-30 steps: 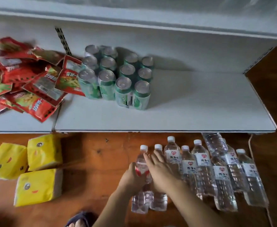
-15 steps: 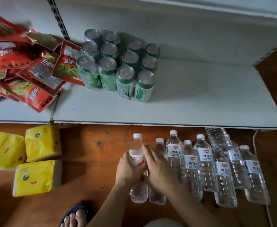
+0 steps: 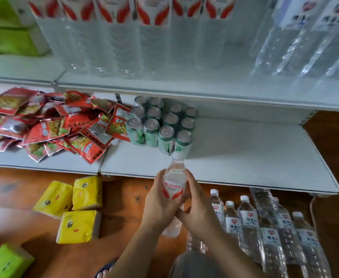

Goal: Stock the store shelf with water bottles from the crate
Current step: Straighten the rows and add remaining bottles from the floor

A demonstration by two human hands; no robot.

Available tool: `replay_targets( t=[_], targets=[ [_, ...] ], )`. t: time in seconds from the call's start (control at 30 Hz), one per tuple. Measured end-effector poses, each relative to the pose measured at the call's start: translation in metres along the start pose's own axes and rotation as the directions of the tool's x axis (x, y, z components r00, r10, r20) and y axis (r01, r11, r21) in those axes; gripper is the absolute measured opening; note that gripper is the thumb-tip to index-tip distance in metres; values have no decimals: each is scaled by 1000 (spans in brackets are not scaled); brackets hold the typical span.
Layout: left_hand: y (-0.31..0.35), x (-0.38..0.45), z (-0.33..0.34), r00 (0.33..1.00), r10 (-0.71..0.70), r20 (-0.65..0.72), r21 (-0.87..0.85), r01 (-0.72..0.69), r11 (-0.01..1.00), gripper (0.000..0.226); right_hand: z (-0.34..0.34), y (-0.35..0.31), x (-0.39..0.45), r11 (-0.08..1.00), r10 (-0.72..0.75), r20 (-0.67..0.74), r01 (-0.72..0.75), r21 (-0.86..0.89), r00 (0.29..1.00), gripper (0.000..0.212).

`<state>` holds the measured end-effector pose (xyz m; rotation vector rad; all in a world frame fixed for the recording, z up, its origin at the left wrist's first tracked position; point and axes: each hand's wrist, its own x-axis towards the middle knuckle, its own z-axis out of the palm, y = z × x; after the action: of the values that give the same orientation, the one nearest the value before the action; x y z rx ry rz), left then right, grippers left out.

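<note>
A clear water bottle (image 3: 174, 177) with a white cap and a red label is held upright in front of the lower white shelf (image 3: 245, 157). My left hand (image 3: 158, 203) wraps its left side and my right hand (image 3: 198, 209) wraps its right side and base. A second bottle (image 3: 172, 227) shows partly below my hands; who holds it cannot be told. Several more water bottles (image 3: 251, 223) stand on the wooden floor to the right. The upper shelf (image 3: 184, 87) carries rows of red-labelled bottles (image 3: 124, 37).
A block of green cans (image 3: 162, 125) stands mid-shelf, just behind the held bottle's cap. Red snack packets (image 3: 50, 123) are piled on the shelf's left part. Yellow tissue packs (image 3: 72, 207) and a green pack (image 3: 6, 261) lie on the floor at left. The shelf's right half (image 3: 255, 149) is bare.
Both hands have lifted the red-labelled bottle off the floor up toward the lower shelf's front edge. The view has tilted up, revealing the stocked upper shelf.
</note>
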<state>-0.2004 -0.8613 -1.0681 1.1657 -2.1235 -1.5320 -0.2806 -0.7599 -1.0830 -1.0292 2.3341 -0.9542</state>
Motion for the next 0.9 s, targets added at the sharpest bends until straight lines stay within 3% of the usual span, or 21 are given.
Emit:
replay_targets(
  t=[0.27,0.6,0.9],
  targets=[
    [83,-16,-32,966,206,-155,101,-192,976,75,-45,-53,6,984,-125,-167,144,104,978,98],
    [186,-32,-55,883,369,-290,27,-378,926,68,-116,-108,12,942,-284,-254,318,103,924,107],
    [262,-11,-89,852,473,-224,3,-485,875,70,-183,-161,60,876,-443,-307,480,51,842,103]
  ],
)
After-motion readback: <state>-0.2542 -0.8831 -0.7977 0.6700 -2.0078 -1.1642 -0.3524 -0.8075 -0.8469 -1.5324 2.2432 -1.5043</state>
